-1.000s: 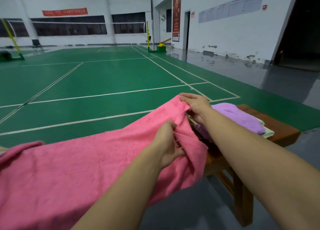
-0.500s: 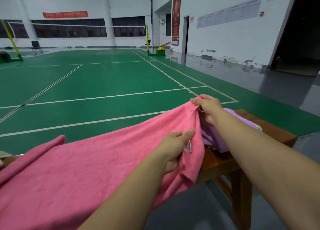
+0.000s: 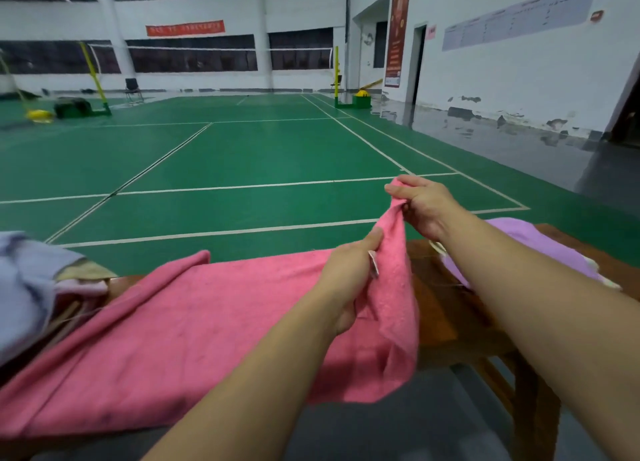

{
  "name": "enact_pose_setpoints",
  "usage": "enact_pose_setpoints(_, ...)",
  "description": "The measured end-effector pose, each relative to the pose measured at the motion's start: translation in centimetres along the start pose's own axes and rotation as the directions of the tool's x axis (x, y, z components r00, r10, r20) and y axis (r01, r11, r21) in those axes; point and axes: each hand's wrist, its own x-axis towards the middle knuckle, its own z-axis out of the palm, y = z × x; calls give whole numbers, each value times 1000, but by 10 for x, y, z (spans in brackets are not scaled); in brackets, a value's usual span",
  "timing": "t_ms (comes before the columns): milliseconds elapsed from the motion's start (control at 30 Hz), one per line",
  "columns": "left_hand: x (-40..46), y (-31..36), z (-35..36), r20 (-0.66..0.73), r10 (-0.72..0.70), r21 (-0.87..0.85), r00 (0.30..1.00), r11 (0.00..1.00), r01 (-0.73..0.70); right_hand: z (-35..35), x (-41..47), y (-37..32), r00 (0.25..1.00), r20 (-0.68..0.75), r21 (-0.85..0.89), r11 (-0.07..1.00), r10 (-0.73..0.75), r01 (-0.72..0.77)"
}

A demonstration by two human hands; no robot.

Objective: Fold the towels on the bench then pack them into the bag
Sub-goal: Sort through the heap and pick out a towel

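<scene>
Fold step on pink towel (image 3: 194,322), spread along bench (image 3: 446,287), right end lifted. Left hand (image 3: 346,280) pinches near corner, right hand (image 3: 424,206) clamps far corner. Next, likely: carry both corners left, align edges. Purple towel (image 3: 533,242) waits behind.

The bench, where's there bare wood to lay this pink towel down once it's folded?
Bare bench shows between the pink towel and the purple towel, under the right hand. The left end is crowded: pale cloths are piled there. The left hand also grips the pink towel.
</scene>
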Motion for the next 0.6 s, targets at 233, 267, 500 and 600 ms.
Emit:
enact_pose_setpoints(233,-57,25,-100,-144,72,108,987,993,-57,130,-23,34,981,193,-29,999,25,-20)
enact_pose_setpoints(267,-68,28,-114,-173,86,126,981,990,-64,150,-29,41,974,222,-41,999,34,-25)
enact_pose_setpoints(500,-128,24,-197,-312,150,275,938,960,-62,262,-76,116,876,409,-450,892,257,-51)
enact_pose_setpoints(600,-137,16,-229,-361,166,355,918,934,-29,289,-91,151,818,438,-621,784,374,-26)
